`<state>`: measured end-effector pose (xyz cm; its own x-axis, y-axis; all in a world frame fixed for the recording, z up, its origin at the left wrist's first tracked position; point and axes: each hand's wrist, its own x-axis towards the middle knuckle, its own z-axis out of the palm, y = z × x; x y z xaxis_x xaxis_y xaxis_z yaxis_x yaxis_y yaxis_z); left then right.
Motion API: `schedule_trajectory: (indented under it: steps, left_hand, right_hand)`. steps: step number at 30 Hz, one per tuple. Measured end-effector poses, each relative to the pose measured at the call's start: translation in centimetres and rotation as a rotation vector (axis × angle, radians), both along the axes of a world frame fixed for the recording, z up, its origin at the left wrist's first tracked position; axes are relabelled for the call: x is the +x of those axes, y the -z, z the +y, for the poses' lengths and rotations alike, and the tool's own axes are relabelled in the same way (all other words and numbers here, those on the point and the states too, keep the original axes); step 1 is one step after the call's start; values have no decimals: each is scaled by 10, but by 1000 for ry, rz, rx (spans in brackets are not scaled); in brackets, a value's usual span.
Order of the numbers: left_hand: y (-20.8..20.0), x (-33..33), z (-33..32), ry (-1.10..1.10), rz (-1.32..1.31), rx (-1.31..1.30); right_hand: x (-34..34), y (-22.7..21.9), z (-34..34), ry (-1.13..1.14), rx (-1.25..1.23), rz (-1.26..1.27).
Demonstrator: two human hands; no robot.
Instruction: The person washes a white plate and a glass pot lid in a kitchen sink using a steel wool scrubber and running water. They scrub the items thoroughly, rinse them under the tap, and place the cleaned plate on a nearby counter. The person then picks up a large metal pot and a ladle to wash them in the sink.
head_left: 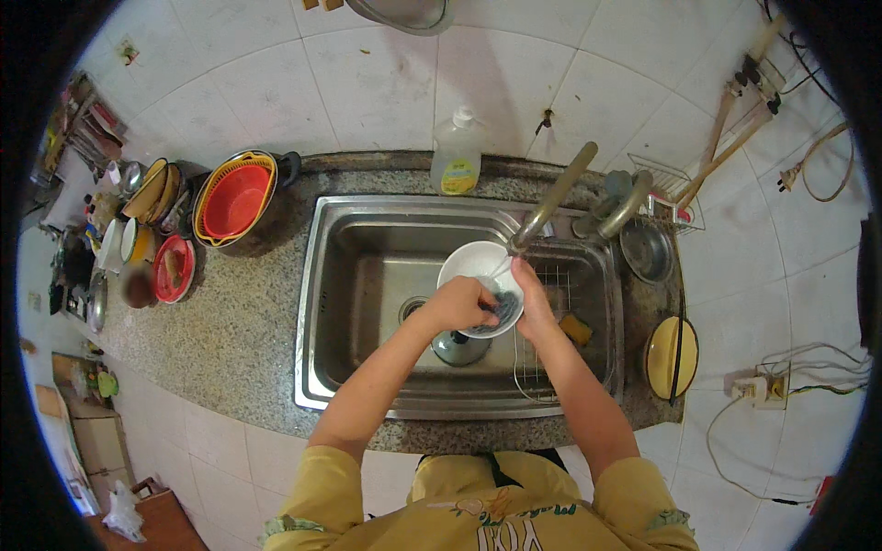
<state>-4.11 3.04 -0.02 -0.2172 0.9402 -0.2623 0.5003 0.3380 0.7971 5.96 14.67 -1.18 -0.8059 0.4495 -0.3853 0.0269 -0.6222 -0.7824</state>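
Note:
My right hand (533,296) grips the rim of a white bowl (459,264) from its right side, holding it tilted over the sink (354,303). Inside the bowl, my left hand (461,305) has its fingers curled on a dark bluish-grey scouring pad (504,310), partly hidden by the fingers. A stream of water seems to run from the faucet (560,193) into the bowl. Beneath my hands in the basin sits a greyish round object (459,349), its kind unclear. A yellow sponge (576,329) lies right of my right hand.
A wire rack (535,390) stands in the sink's right part. Behind the sink is a dish soap bottle (457,156). A red basket (239,200) in a pot and a red plate (175,269) sit on the left counter. At the right edge are a metal bowl (646,253) and yellow dish (661,358).

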Motion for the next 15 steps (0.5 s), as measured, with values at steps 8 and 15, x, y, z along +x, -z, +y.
schedule_trajectory:
  steps: [8, 15]
  left_hand:
    - [19, 5, 5, -398, -278, 262]
    - [3, 6, -1, -312, 338, -37]
  right_hand:
    - [-2, 9, -10, 9, -147, 51]
    - [-2, 15, -5, -20, 107, -85]
